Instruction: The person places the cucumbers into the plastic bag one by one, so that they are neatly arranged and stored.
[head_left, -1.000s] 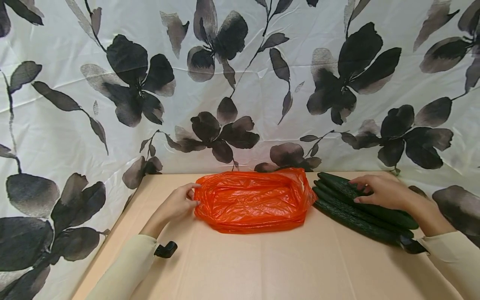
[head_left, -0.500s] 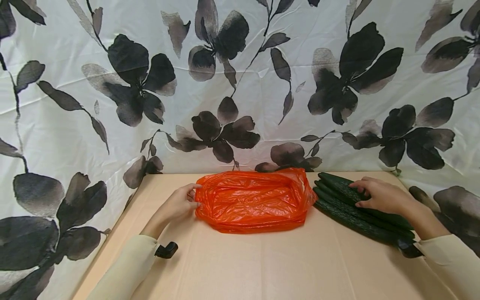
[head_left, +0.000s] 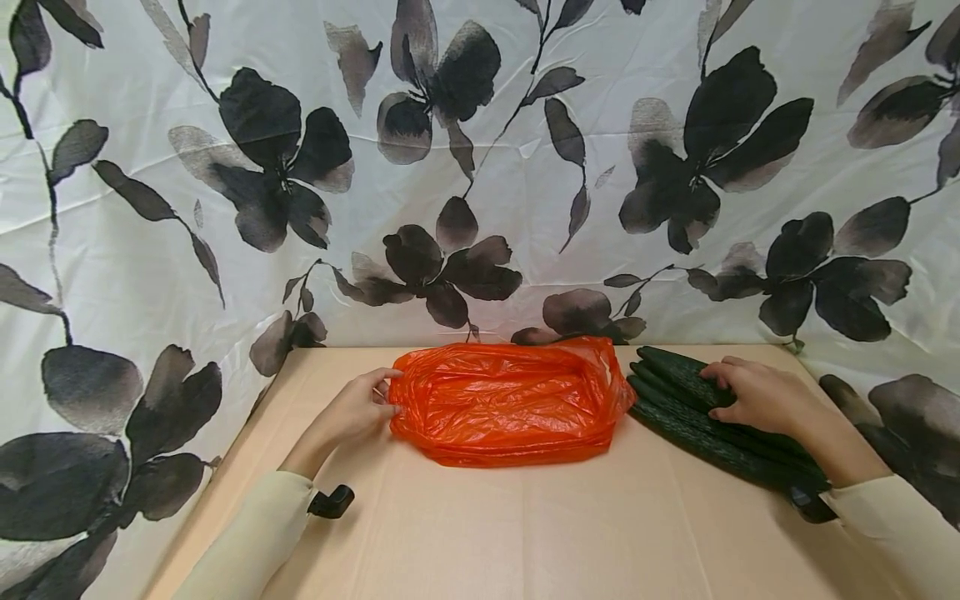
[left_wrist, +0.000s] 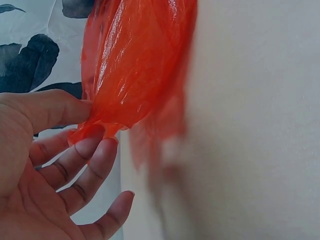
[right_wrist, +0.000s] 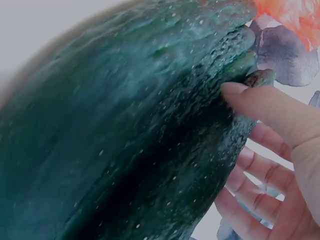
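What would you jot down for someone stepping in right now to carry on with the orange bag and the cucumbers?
Left hand: pinches the left edge of the orange plastic bag between thumb and fingers; the left wrist view shows the pinch.
Right hand: rests on the pile of cucumbers, fingers curling round the top one, none lifted.
Where things are: the bag lies crumpled mid-table, its mouth loosely open; the cucumbers lie just right of it.
Done: bag edge gripped, cucumbers reached.
Left: probably every cucumber is yet to go in; none shows inside the bag.
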